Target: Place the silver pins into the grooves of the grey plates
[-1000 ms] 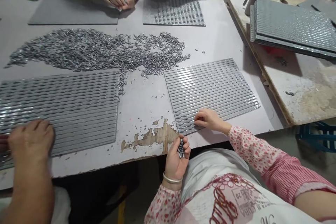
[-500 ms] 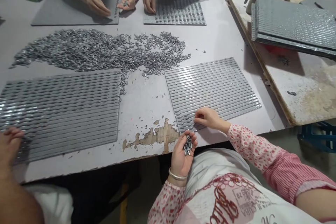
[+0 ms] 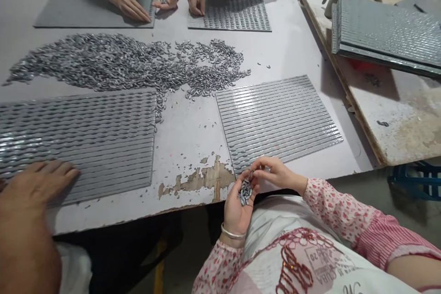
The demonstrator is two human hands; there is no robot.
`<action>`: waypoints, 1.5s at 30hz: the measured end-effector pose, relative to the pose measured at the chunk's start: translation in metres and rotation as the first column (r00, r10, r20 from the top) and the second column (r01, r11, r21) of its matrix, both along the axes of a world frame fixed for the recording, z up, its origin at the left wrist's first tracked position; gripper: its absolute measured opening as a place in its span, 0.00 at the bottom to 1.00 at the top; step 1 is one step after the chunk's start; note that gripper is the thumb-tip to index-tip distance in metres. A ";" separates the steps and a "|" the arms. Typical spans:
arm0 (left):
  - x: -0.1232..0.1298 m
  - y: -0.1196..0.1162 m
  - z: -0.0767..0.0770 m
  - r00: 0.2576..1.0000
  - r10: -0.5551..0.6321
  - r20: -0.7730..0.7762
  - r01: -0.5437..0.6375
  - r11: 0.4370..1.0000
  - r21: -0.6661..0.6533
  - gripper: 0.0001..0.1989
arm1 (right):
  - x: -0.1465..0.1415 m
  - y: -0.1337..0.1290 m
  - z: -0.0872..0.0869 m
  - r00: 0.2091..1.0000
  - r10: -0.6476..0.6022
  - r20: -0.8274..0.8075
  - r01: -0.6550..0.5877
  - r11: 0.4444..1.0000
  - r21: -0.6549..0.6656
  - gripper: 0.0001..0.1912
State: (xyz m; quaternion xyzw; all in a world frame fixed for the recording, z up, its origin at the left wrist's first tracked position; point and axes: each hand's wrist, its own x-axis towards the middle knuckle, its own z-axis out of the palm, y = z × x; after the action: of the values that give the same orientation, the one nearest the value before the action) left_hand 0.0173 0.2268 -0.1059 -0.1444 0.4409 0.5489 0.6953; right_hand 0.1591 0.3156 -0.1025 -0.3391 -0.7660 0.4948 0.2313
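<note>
Pale glare patches the ridged panel [image 3: 279, 121], deep shadow below the table [image 3: 188, 133].

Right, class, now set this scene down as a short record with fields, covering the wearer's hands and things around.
Left hand: palm up, cupping small grey pieces
Right hand: fingertips at the left hand; grip unclear
Ridged board: flat on the table, beyond the hands
Loose pile: similar pieces, farther back, toward the left
Stack: boards, on the side table at right
</note>
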 end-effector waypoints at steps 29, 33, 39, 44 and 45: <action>0.000 -0.003 0.004 0.991 -0.131 -0.018 0.131 0.991 0.038 0.07 | -0.009 0.039 -0.018 0.842 -0.063 0.536 -0.108 0.953 0.283 0.05; 0.000 -0.003 0.002 0.989 -0.146 -0.035 0.148 0.986 0.077 0.10 | -0.009 0.047 -0.017 0.825 -0.029 0.565 -0.125 0.965 0.232 0.05; 0.000 -0.004 0.003 0.992 -0.128 -0.020 0.129 0.989 0.067 0.11 | -0.011 0.047 -0.015 0.799 -0.030 0.601 -0.127 0.968 0.217 0.04; 0.001 -0.003 0.005 0.991 -0.134 -0.021 0.135 0.989 0.064 0.09 | -0.019 0.054 -0.009 0.742 -0.001 0.670 -0.142 0.977 0.158 0.05; 0.001 -0.002 0.005 0.991 -0.133 -0.020 0.134 0.989 0.062 0.09 | -0.021 0.057 -0.007 0.727 0.010 0.687 -0.149 0.978 0.143 0.05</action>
State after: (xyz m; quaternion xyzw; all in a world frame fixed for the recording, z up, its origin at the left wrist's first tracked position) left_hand 0.0181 0.2246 -0.1006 -0.0880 0.4374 0.5158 0.7313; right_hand 0.1382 0.3726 -0.1096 -0.4402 -0.8544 0.2703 -0.0566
